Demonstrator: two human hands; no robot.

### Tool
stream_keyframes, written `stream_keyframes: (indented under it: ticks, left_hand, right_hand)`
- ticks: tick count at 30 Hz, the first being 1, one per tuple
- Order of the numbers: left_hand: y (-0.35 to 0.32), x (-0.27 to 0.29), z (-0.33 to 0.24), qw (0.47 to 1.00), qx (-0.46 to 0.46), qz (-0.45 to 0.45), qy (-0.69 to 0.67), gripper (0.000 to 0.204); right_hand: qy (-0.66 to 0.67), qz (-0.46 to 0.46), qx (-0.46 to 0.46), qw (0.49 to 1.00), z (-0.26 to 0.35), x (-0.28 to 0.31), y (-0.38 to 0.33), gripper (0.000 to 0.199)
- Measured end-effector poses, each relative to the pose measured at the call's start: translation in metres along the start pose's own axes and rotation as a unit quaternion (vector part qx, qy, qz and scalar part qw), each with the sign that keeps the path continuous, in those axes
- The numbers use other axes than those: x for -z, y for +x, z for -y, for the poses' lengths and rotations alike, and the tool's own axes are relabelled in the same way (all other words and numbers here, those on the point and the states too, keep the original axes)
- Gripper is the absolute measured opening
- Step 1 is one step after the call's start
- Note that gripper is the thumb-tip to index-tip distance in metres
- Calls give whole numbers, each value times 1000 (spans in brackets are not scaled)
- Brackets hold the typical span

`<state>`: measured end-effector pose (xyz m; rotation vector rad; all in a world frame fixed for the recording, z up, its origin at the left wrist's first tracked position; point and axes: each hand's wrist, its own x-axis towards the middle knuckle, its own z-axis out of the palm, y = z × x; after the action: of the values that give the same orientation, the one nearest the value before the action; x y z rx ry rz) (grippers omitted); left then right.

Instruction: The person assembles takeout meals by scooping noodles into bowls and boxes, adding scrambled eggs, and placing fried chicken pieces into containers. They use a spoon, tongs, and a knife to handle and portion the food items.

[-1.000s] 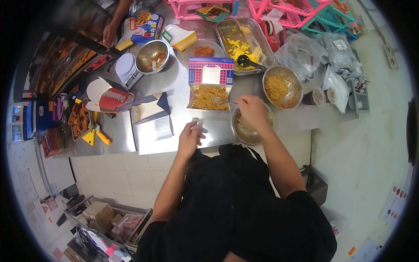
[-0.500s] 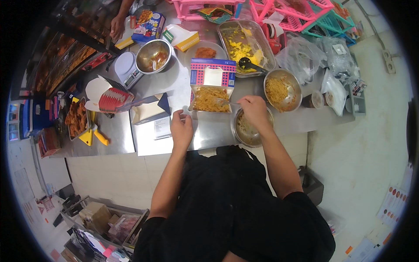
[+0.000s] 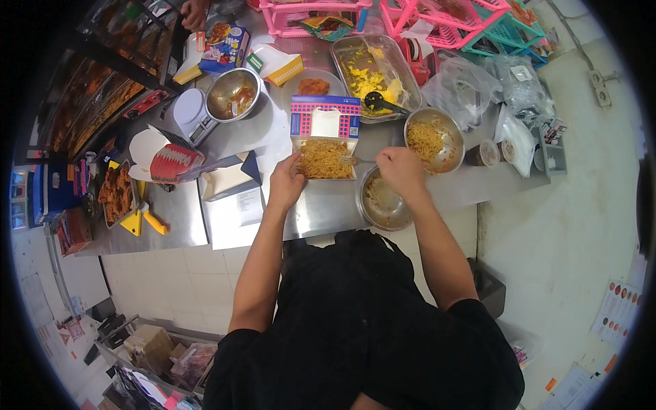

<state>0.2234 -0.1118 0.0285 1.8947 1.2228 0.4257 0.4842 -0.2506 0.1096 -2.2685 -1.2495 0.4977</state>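
An open blue, red and white cardboard food box [image 3: 324, 121] stands in the middle of the steel table, its tray filled with noodles [image 3: 324, 160]. My left hand [image 3: 287, 183] is at the box's left edge, fingers and thumb closed around its front left corner. My right hand [image 3: 402, 171] grips a fork [image 3: 362, 161], whose tines rest in the noodles on the right side of the tray. Beneath my right hand lies a steel bowl [image 3: 384, 205] with some food residue. Another steel bowl [image 3: 451, 142], to the right, contains more noodles.
Behind the box are a plate [image 3: 294, 80] of red-orange food and a metal tray [image 3: 339, 51] of yellow egg with a black ladle [image 3: 386, 104]. A steel bowl [image 3: 256, 89] sits by a scale [image 3: 188, 109]. At the upper left, another person's hand [image 3: 196, 14] shows.
My left hand has moved forward to the box's left edge. The fork stays at the right side of the noodles. The other person's hand has shifted farther away.
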Motion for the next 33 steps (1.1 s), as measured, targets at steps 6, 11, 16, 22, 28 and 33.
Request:
stream_keyframes:
  ticks: [6,11,16,22,28,33]
  left_hand:
    - [-8,0,-2,998,47,3,-38,84]
    - [-12,-5,2,997,43,-5,-69,88]
    - [-14,-5,0,999,35,-11,-36,88]
    - [-11,-4,-2,999,28,-9,-15,89]
    - [-11,-4,2,998,38,-7,-56,89]
    - [-11,-2,4,998,43,-2,-53,89]
  right_hand:
    - [113,21,-28,993,-4,-25,1,27]
    - [258,25,-94,961,-1,-13,-5,25]
    - [271,27,-123,954,7,24,-9,25]
    - [291,6,-100,951,17,62,-6,25]
    - [298,21,-86,950,19,73,4,24]
    - [208,45,-64,975,14,42,7,28]
